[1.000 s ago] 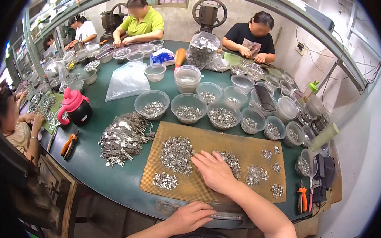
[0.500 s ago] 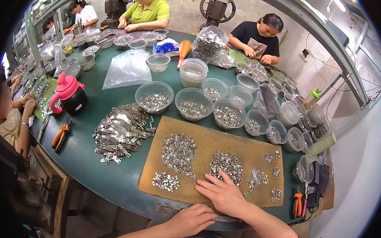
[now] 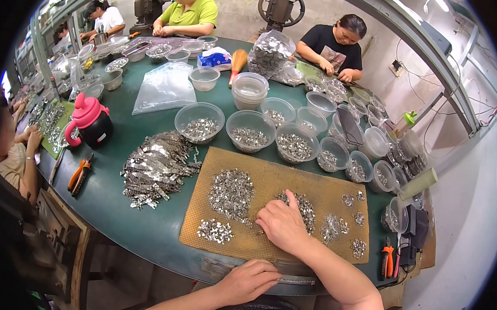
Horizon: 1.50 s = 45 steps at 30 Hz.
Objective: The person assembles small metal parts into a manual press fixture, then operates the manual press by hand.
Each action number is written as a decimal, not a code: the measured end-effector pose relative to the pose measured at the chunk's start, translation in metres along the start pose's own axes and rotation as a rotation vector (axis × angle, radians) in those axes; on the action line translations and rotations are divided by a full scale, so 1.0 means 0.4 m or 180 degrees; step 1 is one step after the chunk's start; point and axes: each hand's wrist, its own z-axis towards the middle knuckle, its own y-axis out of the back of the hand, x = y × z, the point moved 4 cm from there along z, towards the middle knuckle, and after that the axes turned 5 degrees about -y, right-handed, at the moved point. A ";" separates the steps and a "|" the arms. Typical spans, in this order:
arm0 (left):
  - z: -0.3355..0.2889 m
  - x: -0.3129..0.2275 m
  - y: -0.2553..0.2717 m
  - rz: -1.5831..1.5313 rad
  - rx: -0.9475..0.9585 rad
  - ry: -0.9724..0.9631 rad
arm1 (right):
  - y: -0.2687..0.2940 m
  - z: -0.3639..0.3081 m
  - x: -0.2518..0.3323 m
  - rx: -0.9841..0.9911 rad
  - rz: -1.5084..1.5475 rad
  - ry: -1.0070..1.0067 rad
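Observation:
On the tan textured mat (image 3: 242, 160) lie several piles of small shiny metal pieces. My right hand (image 3: 283, 222) is over the middle pile (image 3: 308, 213), covering part of it. One finger points out across the pieces and the others curl in at the pile's left side; what they hold, if anything, is hidden. My left hand (image 3: 248, 279) rests at the table's near edge, beside a narrow metal strip (image 3: 298, 280). Its fingers are bent and pressed together, and their tips and anything in them are hidden. A larger pile (image 3: 231, 194) lies left of my right hand.
Behind the mat stand clear bowls (image 3: 250, 132) of metal pieces. A heap of metal strips (image 3: 156, 170), orange-handled pliers (image 3: 80, 175) and a pink-lidded black jug (image 3: 89, 120) are at left. More pliers (image 3: 387, 259) lie at right. Other people work around the table.
My right hand has moved slightly left and up, its spread fingers curling in at the middle pile. My left hand stays at the table edge, its position nearly the same.

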 end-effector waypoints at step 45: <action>0.140 0.111 0.034 0.1201 -0.0420 0.0600 | 0.064 -0.524 -0.112 -0.0559 0.1089 -0.0881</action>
